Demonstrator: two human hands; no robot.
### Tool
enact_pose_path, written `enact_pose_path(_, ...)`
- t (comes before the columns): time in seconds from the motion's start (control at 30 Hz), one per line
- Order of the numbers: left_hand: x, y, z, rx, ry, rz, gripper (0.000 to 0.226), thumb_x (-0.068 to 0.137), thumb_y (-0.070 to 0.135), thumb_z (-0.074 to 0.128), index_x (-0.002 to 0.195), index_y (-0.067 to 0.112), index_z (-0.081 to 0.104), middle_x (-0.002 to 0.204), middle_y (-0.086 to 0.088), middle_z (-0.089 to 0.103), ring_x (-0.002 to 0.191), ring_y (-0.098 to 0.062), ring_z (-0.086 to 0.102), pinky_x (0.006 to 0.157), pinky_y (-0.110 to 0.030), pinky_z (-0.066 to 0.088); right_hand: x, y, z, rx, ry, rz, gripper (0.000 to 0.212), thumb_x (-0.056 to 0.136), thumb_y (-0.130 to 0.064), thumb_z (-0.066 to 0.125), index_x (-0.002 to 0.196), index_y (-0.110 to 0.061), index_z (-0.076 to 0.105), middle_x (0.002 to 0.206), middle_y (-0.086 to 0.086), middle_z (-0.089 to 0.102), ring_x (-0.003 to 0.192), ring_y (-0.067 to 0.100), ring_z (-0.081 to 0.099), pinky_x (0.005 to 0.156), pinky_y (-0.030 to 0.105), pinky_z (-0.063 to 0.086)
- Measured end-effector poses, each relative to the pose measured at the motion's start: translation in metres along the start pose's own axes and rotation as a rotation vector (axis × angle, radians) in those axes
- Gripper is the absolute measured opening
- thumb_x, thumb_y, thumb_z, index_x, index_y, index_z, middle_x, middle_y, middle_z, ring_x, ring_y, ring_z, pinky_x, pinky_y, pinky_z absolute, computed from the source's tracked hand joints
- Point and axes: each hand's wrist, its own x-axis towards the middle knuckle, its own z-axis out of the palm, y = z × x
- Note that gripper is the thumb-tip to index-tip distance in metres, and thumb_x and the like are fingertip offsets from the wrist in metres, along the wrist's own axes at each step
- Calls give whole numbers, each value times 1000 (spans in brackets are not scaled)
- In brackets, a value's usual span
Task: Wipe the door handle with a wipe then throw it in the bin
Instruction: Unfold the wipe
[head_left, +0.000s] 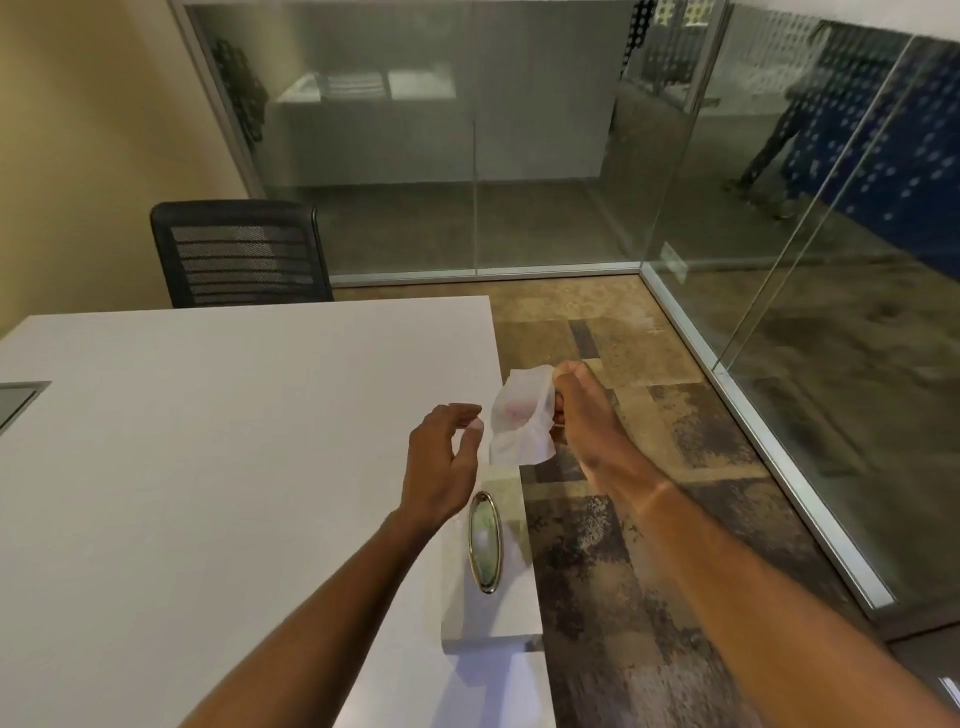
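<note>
A white wipe (521, 415) hangs from my right hand (582, 410), pinched at its right edge above the table's right side. Just left of the wipe, my left hand (441, 462) hovers with fingers apart and curled, holding nothing. Below both hands a pale wipe box (498, 613) with an oval gold-rimmed opening (485, 540) stands at the edge of the white table (208, 441). No door handle or bin is in view.
A black mesh office chair (239, 254) stands behind the table's far side. Glass partition walls (519, 156) enclose the room ahead and to the right, with a metal floor rail (779, 467). Patterned carpet (649, 519) lies to the right of the table.
</note>
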Motion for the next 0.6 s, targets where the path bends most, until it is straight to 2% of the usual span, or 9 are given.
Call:
enact_pose_path(0.07,6,20,-2,-182,-5,-92,21,99,27,53,100,15,70,97,1,72,92,-15,66,87,-40,57,-1,-8,1,-7,-4,-24,38,94,-44,36,98,-8,48,90,13,51,82,23,51,71,39,44)
enact_pose_path(0.13,10,34,-2,-242,-29,-112,21,98,26,57,89,13,70,87,-3,70,85,-22,66,82,-42,57,0,-13,1,0,10,-40,33,100,-38,35,99,-8,48,90,12,52,81,22,52,69,37,45)
enact_pose_path(0.2,10,42,-2,-282,-13,-102,20,96,23,62,79,14,68,79,-4,68,79,-24,64,76,-41,56,0,-18,2,21,33,-48,26,103,-33,37,96,-12,50,88,9,55,79,19,54,62,27,48)
enact_pose_path(0.27,12,46,-2,-306,34,-99,20,96,21,61,78,14,65,78,-5,66,77,-23,63,71,-34,54,0,-22,2,81,23,-19,23,102,-36,43,98,-16,54,89,5,63,79,16,62,57,20,51)
enact_pose_path(0.37,15,51,-2,-309,96,-95,18,99,22,56,83,14,61,83,-3,66,79,-18,64,66,-20,52,-4,-26,-2,98,-71,9,36,92,-46,60,106,-14,60,87,0,75,75,13,71,56,22,53)
enact_pose_path(0.47,17,55,-3,-327,151,-90,15,100,21,54,86,19,56,85,4,63,77,-10,61,62,-12,50,-9,-29,-6,66,-153,16,27,84,-22,75,106,-10,67,88,3,79,78,17,75,58,24,56)
enact_pose_path(0.53,18,57,-3,-309,191,-68,12,100,20,54,88,18,54,84,6,61,75,-7,60,59,-11,48,-11,-32,-7,66,-144,37,8,86,-10,72,94,-10,71,83,4,78,74,18,74,57,24,56)
enact_pose_path(0.57,17,57,-4,-287,211,-45,12,99,19,54,88,17,53,81,7,60,74,-5,60,57,-10,47,-11,-33,-7,80,-121,57,6,89,-6,67,89,-9,72,80,4,77,72,17,72,57,24,55)
enact_pose_path(0.6,17,58,-4,-257,229,-12,12,99,18,54,88,17,52,79,8,58,72,-3,59,54,-10,46,-11,-35,-7,109,-95,78,14,90,-2,62,85,-9,72,79,4,76,71,17,70,57,24,55)
